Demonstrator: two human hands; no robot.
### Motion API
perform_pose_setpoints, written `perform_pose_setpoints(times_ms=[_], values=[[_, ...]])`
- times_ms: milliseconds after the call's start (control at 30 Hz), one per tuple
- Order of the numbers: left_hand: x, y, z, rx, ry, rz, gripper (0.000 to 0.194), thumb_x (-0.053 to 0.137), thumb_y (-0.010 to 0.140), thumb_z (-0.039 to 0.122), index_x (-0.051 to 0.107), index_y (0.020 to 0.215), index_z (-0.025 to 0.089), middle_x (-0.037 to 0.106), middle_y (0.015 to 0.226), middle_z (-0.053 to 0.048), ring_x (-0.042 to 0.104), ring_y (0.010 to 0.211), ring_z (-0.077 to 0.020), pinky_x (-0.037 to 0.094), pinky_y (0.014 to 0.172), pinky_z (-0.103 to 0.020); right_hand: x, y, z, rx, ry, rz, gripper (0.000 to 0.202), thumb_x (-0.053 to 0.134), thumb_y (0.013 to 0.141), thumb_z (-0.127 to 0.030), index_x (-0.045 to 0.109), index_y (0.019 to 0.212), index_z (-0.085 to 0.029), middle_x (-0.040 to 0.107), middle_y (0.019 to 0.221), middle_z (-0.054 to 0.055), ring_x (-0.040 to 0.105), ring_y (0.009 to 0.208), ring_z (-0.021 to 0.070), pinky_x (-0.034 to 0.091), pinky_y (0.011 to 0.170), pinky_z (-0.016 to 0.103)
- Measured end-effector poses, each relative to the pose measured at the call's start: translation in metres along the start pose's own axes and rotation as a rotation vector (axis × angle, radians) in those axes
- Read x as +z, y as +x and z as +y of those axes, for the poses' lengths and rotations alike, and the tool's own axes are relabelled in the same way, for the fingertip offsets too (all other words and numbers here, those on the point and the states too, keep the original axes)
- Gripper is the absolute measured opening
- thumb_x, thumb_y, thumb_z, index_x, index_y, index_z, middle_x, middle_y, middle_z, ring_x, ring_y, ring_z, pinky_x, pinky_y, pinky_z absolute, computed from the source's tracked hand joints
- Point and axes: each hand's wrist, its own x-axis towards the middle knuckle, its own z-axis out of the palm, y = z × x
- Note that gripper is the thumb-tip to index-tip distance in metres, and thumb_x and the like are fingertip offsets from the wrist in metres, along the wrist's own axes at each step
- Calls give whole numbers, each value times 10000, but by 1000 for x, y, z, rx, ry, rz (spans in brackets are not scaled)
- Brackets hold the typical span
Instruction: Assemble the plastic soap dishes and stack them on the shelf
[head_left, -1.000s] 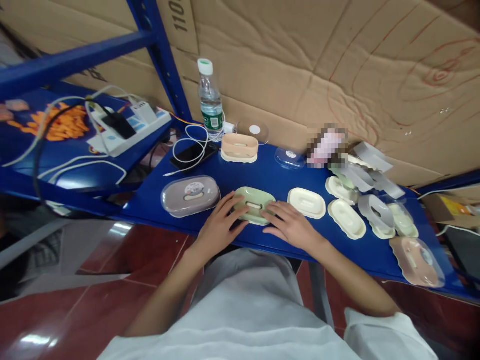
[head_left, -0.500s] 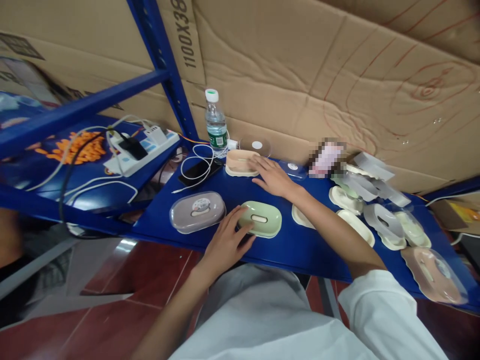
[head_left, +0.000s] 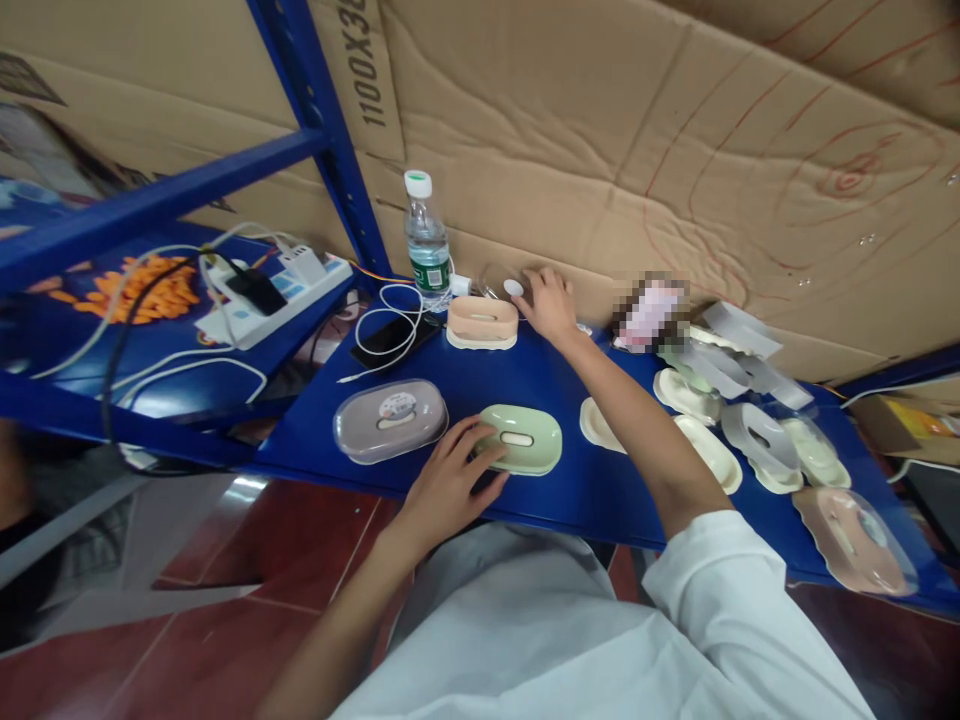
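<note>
My left hand (head_left: 448,482) rests on the left end of a pale green oval soap box (head_left: 522,438) near the front edge of the blue shelf (head_left: 540,370). My right hand (head_left: 550,303) is stretched to the back of the shelf, its fingers on a clear plastic lid (head_left: 504,283) leaning against the cardboard. A peach soap box (head_left: 482,321) sits just left of that hand. A grey box with a clear lid and sticker (head_left: 390,419) lies left of the green one.
A water bottle (head_left: 425,241), a phone (head_left: 387,337) with a white cable and a power strip (head_left: 279,285) stand at the back left. Several cream trays (head_left: 708,450), clear lids (head_left: 759,435) and a pink box (head_left: 855,526) crowd the right side. Cardboard (head_left: 645,150) walls the back.
My right hand left the green box and reached back past the peach box to the clear lid. My left hand stayed on the green box.
</note>
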Motion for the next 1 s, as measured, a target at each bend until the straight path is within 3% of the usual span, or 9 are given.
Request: perform_pose_setpoints(times_ms=[133,200,267,367,433,567,667,800,1000], values=[[1,0,-2,11,-17,5,263,699,1021,223,684,1284,243,658,1402,-109,527,1456,-339,559,1186,-557,6,4,-2,73,261,10,271,645,1019,-371,707,1208,-186,674,1258,144,658,1131,294,532,1027,464],[2,-1,-3,9,-33,27,258,703,1025,225,676,1281,241,660,1389,-114,542,1445,-331,567,1178,-545,-1,2,1,134,397,1,142,608,1020,-300,689,1069,-194,717,1108,97,682,1010,244,560,958,405],[2,-1,-3,7,-47,49,266,718,1021,236,668,1282,244,672,1360,-112,568,1418,-321,570,1175,-538,-18,-9,5,146,463,72,125,545,1034,-257,654,1025,-198,731,1032,78,693,968,225,564,941,387],[2,-2,-3,-5,-43,56,357,744,1011,274,635,1351,252,662,1367,-120,622,1352,-312,591,1146,-523,-52,-56,9,-42,454,278,123,518,1055,-269,629,1060,-216,732,1065,78,706,1007,228,565,958,397],[1,-3,-1,-40,-44,63,498,758,1004,306,571,1462,256,601,1464,-151,652,1323,-305,620,1107,-491,-71,-103,5,-231,381,301,118,530,1068,-282,636,1091,-235,733,1095,79,713,1038,240,576,946,410],[1,-3,2,-93,-55,81,799,793,979,357,366,1651,290,458,1627,-200,661,1345,-318,629,1101,-483,-83,-197,-14,-420,251,209,150,542,1075,-184,655,1154,-244,760,1115,95,744,1055,248,603,882,401],[3,-3,2,-102,-53,59,879,783,986,389,279,1702,316,439,1647,-205,661,1353,-333,618,1118,-523,-74,-234,-24,-492,304,129,151,641,1069,-255,653,1219,-237,763,1178,114,748,1158,264,620,979,434],[6,-5,-1,-92,-82,45,776,766,997,398,374,1662,328,420,1661,-188,601,1444,-346,610,1135,-514,-64,-245,-24,-562,425,-44,392,731,1019,-471,624,1310,-230,718,1355,153,662,1387,303,461,1261,605],[4,-4,-3,-141,-134,56,562,798,972,397,540,1459,290,519,1620,-154,561,1504,-325,534,1219,-558,-69,-245,-23,-536,524,-222,234,603,1093,-272,624,1325,-253,663,1494,132,563,1512,259,215,1369,670]])
